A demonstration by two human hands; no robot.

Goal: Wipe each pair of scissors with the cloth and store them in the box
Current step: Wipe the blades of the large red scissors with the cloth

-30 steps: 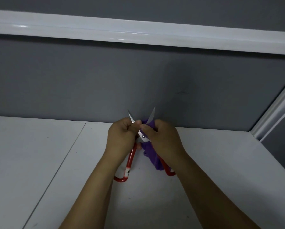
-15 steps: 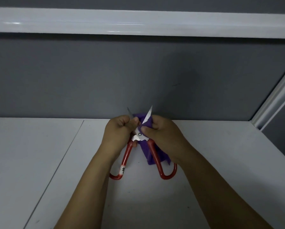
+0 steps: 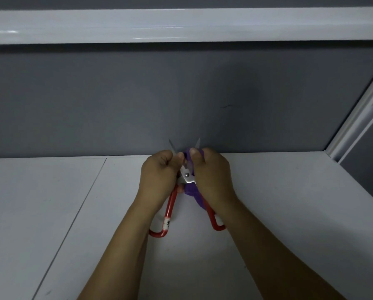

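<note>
A pair of scissors with red handles and short steel blades is held over the white desk, blades spread apart and pointing away from me. My left hand grips the left blade near the pivot. My right hand holds a purple cloth wrapped round the right blade, thumb on top. The cloth hangs down behind the right handle. The left handle carries a white label. No box is in view.
The white desk has a seam running diagonally on the left. A grey partition wall with a white rail along its top stands close behind the hands. A white frame post rises at the right.
The blades have spread wider again, and my right hand with the cloth has slid up along the right blade toward its tip. The handles stay near the desk.
</note>
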